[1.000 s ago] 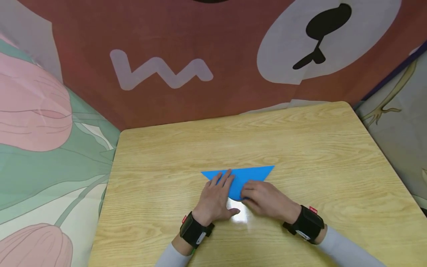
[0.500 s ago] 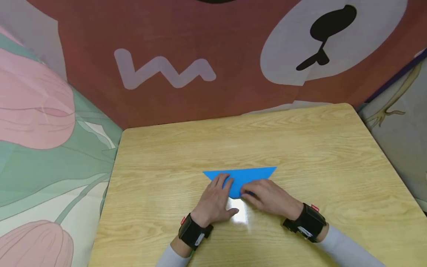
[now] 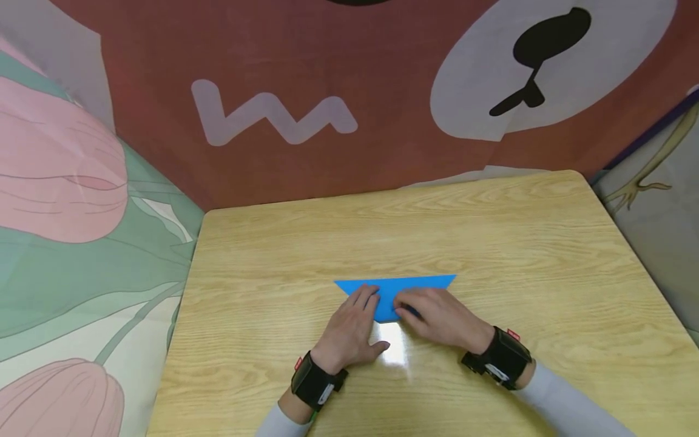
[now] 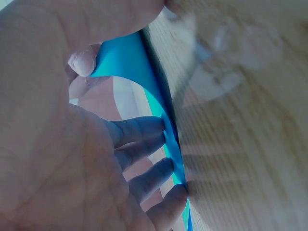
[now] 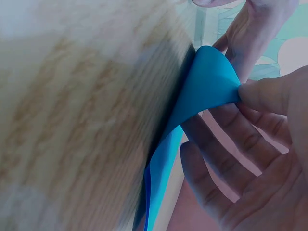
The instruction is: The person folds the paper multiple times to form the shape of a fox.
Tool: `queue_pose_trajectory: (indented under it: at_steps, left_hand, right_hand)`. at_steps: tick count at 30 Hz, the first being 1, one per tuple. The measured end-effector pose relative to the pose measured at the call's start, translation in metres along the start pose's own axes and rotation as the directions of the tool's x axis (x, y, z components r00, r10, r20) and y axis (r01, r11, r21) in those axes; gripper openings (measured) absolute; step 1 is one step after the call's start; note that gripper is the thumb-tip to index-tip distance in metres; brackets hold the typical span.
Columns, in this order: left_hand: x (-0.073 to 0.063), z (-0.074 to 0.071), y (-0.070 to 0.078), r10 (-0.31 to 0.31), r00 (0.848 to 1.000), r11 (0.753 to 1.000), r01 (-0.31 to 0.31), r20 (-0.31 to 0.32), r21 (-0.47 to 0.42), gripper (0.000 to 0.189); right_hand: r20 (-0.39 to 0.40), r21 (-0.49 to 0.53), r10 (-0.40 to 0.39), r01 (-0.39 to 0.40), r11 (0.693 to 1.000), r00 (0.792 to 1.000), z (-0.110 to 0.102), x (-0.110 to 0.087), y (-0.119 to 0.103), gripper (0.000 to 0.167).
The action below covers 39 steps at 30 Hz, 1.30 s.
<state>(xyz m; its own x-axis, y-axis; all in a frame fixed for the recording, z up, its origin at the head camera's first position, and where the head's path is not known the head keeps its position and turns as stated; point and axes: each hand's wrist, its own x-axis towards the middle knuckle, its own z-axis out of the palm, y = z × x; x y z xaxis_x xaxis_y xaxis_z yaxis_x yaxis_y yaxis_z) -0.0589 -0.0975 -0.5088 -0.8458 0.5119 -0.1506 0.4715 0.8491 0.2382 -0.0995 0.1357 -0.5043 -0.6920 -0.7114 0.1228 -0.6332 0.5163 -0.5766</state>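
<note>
A sheet of blue paper (image 3: 386,302), with a long straight far edge and pointed side corners, lies on the table in front of me. My left hand (image 3: 349,334) rests on its left part with straight fingers, the thumb held apart over the tabletop. On the near side, my right hand (image 3: 442,318) pinches the paper between thumb and forefinger. In the right wrist view the paper (image 5: 207,79) curls up from the table in a loose, rounded bend towards that pinch. The left wrist view shows the left fingertips pressing on the flatter stretch of paper (image 4: 173,149). The hands hide parts of the sheet.
The wood-grain table (image 3: 262,243) extends around the paper on all sides. Behind it hangs a brown cloth (image 3: 306,164) with a cartoon face, and a floral cloth (image 3: 65,273) hangs at the left. Black camera straps sit on both wrists.
My right hand has drawn the pinched near part of the paper slightly away from me, so the near edge sits farther up and looks straighter. The left hand stays on the sheet.
</note>
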Motion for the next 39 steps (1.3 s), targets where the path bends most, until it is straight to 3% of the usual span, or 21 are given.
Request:
queue_pose_trajectory:
  at_steps: [12, 25, 39]
  left_hand:
    - [-0.002, -0.001, 0.005, -0.025, 0.998, 1.000, 0.025, 0.051, -0.002, 0.088]
    - [-0.016, 0.002, 0.011, 0.010, 1.000, 1.000, -0.010, 0.020, -0.015, 0.083]
    - [-0.021, 0.003, 0.013, -0.005, 1.000, 1.000, 0.006, 0.026, -0.018, 0.090]
  right_hand:
    - [-0.042, -0.015, 0.058, -0.059, 0.998, 0.997, -0.002, 0.005, 0.006, 0.015]
    - [-0.018, 0.000, 0.112, -0.112, 0.994, 0.994, -0.003, 0.008, 0.008, 0.009]
    - [0.030, 0.029, 0.178, -0.179, 0.983, 0.983, 0.003, 0.022, 0.018, 0.009]
